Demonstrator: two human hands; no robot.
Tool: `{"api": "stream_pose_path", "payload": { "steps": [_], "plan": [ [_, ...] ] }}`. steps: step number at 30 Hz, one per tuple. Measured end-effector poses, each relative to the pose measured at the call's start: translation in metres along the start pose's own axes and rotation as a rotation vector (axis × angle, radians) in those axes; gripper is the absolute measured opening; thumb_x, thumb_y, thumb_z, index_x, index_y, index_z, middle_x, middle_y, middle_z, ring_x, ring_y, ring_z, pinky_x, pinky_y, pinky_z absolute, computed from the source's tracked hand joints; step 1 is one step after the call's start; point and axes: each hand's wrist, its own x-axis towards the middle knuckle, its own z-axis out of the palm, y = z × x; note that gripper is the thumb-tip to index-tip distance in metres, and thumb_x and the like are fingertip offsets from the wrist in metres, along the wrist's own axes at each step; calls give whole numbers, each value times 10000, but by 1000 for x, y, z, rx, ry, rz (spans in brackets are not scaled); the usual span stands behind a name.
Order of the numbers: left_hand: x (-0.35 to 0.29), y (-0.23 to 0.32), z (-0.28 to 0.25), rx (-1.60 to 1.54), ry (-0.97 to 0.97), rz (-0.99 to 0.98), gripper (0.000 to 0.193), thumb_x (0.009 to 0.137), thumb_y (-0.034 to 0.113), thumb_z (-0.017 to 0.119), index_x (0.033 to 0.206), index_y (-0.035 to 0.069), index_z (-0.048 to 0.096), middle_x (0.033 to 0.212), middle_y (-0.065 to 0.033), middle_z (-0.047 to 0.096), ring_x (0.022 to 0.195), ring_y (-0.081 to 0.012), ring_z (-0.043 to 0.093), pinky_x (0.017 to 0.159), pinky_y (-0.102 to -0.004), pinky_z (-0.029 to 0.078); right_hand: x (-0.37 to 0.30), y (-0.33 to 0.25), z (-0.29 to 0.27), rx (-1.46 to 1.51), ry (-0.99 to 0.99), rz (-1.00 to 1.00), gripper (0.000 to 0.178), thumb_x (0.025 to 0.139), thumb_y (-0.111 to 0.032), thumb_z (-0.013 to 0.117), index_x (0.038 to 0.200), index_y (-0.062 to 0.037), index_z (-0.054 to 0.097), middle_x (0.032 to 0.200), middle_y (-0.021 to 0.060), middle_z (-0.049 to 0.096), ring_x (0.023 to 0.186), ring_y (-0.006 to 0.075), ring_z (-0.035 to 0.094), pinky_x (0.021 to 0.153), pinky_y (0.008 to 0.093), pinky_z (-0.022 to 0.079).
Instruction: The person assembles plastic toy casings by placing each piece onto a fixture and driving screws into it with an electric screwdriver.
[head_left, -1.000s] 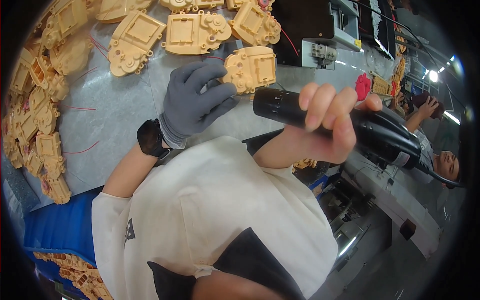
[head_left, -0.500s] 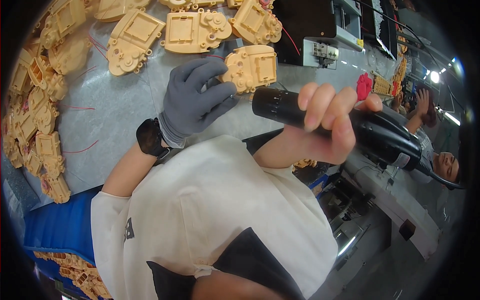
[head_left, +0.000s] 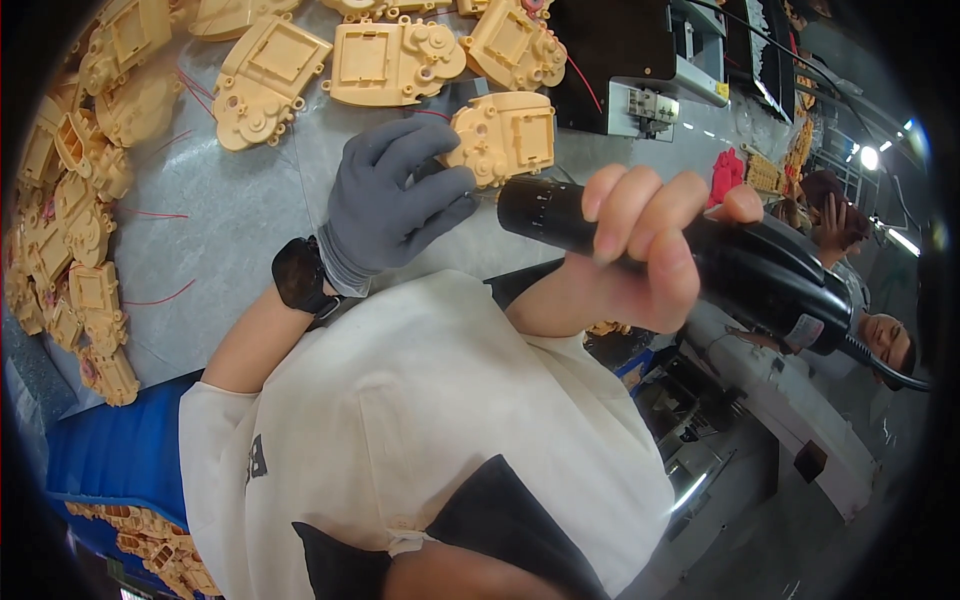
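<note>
Grey worktop (head_left: 250, 230) under hands — gloved left hand (head_left: 392, 205) fingers bent, pressing tan plastic housing (head_left: 505, 137); bare right hand (head_left: 640, 250) fist closed around black electric screwdriver (head_left: 700, 262).

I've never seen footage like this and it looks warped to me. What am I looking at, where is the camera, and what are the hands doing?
The camera sits on a person's head and looks down through a very wide lens, so straight edges bend. There is no machine, only two hands. The left hand, in a grey glove, presses on a tan plastic housing lying on the grey table. The right hand, bare, grips a black electric screwdriver with its tip pointed at that housing. Many more tan housings lie spread over the table, some with thin red wires. Another person is at the right edge.
</note>
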Motion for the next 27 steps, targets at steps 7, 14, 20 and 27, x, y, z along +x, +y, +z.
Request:
{"api": "stream_pose_path", "payload": {
  "steps": [7,14,20,27],
  "plan": [
    [1,0,0,-3,7,9,188,718,248,691,869,167,614,1072,-47,523,1062,-239,466,832,-360,392,3,1,-3,19,-42,26,557,753,40,485,1267,-83,308,693,99,502,539,214,504,570,381,446],
    [1,1,4,-91,30,-131,511,661,342,742,1102,157,563,1162,-67,492,1094,-251,437,878,-369,383,17,-1,-1,-52,66,-113,555,739,47,457,1263,-54,302,677,98,491,519,216,494,573,391,452],
    [1,-3,10,-54,11,-123,637,643,358,752,1190,157,494,1191,-72,474,1076,-260,448,888,-377,380,40,23,-2,-428,73,-242,503,715,65,482,1184,13,305,670,108,530,517,188,527,590,308,471],
    [3,-6,11,-62,-49,-146,520,655,292,736,1107,178,505,1151,-72,482,995,-262,498,841,-370,387,41,31,9,-437,149,-70,481,712,38,581,1127,-7,341,623,72,549,515,137,534,573,251,460]
  ]
}}
